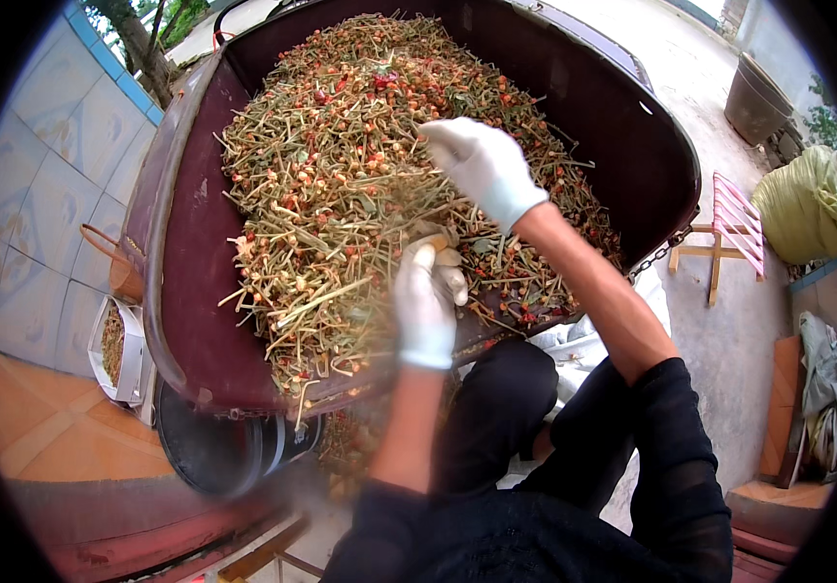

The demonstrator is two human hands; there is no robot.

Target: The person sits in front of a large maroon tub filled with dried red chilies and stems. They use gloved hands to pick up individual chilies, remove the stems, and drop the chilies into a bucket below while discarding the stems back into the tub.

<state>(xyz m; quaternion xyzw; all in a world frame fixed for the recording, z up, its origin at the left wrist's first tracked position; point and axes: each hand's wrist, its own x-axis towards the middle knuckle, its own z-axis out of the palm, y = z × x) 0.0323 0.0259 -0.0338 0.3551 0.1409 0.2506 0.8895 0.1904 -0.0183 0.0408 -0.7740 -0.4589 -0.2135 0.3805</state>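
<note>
A large heap of dried plant stalks with red and orange bits (345,160) fills much of a dark maroon metal cart bed (200,306). My left hand (429,291), in a white glove, is over the heap's near side with its fingers curled; stalks blur beside it, and whether it grips any is unclear. Farther up and to the right, my right hand (480,164), also in a white glove, is just above the heap, its fingers bent down and partly hidden. What it may hold does not show.
A chain (660,255) hangs at the cart's right corner. Below the cart's left edge lie a black bucket (207,437) and a white box of plant bits (127,357). To the right are a folding stool (717,240), a stuffed green sack (808,204) and a large brown tub (757,102).
</note>
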